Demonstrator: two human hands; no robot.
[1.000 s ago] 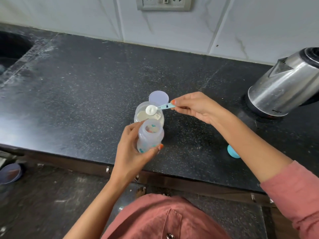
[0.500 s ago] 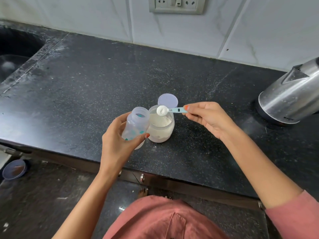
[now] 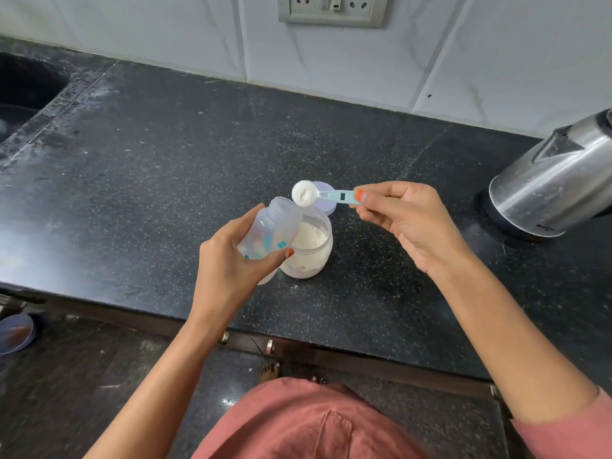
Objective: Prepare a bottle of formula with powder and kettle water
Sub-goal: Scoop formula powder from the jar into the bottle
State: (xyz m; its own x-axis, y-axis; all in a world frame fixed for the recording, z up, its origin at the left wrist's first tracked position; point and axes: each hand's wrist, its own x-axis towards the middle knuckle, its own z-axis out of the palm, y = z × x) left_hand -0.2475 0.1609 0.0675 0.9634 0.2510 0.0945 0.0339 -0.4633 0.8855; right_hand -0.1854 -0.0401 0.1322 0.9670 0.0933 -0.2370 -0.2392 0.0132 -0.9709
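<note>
A: So, where is the bottle?
B: At the centre of the frame. The left hand grips the bottle round its body, thumb in front. It is tilted, its open mouth toward the upper right.
A: And the right hand?
B: The right hand pinches the handle end of the scoop. Its bowl, heaped with white powder, is just above the bottle's mouth.
A: What lies under them?
B: An open jar of powder stands on the black counter, partly behind the bottle. A pale lid lies just beyond it.
A: The kettle?
B: The kettle stands at the right edge, well apart from the jar. A socket sits on the wall at top centre.
</note>
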